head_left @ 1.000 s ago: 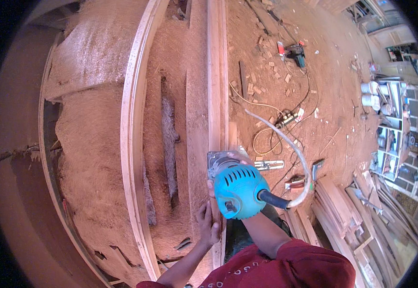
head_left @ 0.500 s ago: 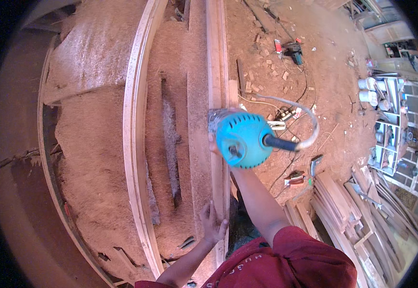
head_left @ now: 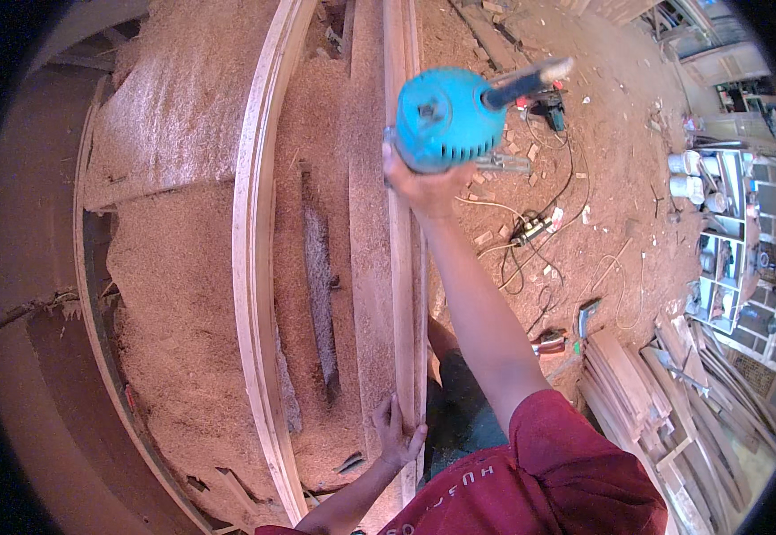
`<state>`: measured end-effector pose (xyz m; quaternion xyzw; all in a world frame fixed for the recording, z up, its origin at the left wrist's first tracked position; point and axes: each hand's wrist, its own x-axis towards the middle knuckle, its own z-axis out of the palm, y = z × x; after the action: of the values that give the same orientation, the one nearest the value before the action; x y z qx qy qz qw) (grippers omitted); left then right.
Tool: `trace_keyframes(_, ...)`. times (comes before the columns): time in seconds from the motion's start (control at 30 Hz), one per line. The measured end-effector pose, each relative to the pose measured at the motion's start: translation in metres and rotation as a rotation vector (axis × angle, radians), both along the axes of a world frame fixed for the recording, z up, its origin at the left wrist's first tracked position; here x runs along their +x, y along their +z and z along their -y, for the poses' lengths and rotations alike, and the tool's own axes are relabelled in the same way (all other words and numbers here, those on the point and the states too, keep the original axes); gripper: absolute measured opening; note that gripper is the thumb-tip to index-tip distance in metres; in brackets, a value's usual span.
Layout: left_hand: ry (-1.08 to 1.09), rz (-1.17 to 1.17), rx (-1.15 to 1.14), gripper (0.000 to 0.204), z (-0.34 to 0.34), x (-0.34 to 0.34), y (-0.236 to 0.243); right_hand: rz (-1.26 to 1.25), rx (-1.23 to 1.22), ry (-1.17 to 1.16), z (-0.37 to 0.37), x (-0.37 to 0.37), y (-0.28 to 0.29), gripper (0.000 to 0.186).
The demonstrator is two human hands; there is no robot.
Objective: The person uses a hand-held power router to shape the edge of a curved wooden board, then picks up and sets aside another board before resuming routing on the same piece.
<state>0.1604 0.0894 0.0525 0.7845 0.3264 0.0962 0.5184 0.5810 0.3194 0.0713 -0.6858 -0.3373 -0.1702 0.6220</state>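
Note:
A blue corded power router (head_left: 446,120) stands on a long narrow wooden board (head_left: 403,267) that runs lengthwise before me. My right hand (head_left: 428,187) is closed round the router's lower body, whose base is largely hidden behind the motor housing. A dark cord sleeve juts from the housing's right side. Closer to me, my left hand (head_left: 397,437) grips the same board, with the thumb on its right edge and the fingers on its left.
Left of the board, a second long moulded strip (head_left: 254,223) lies on a bench covered in shavings (head_left: 174,267). On the floor to the right are a power strip (head_left: 530,229) with cords, another power tool (head_left: 548,111), scattered offcuts, and stacked timber (head_left: 624,374). White buckets (head_left: 686,187) stand near shelves.
My right hand has moved the router farther away along the board, and its cord has swung up with it. My left hand stays at nearly the same spot on the board.

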Motion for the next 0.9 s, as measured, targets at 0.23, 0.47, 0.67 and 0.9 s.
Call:
trace_keyframes(0.23,0.016,-0.011,0.006,0.089,0.000,0.001,0.001,0.047,-0.038,-0.088,-0.050,0.055,0.031,0.087)
trace_keyframes(0.47,0.001,-0.058,0.011,0.090,0.003,0.001,-0.003,0.187,0.085,-0.231,-0.107,0.121,0.031,0.073)
trace_keyframes(0.67,0.029,-0.074,0.014,0.092,0.009,-0.002,-0.005,0.010,0.018,-0.196,-0.146,0.148,0.055,0.074)
trace_keyframes(0.9,0.051,-0.148,0.011,0.089,0.018,-0.016,-0.010,-0.035,-0.087,-0.101,-0.180,0.199,0.079,0.069)
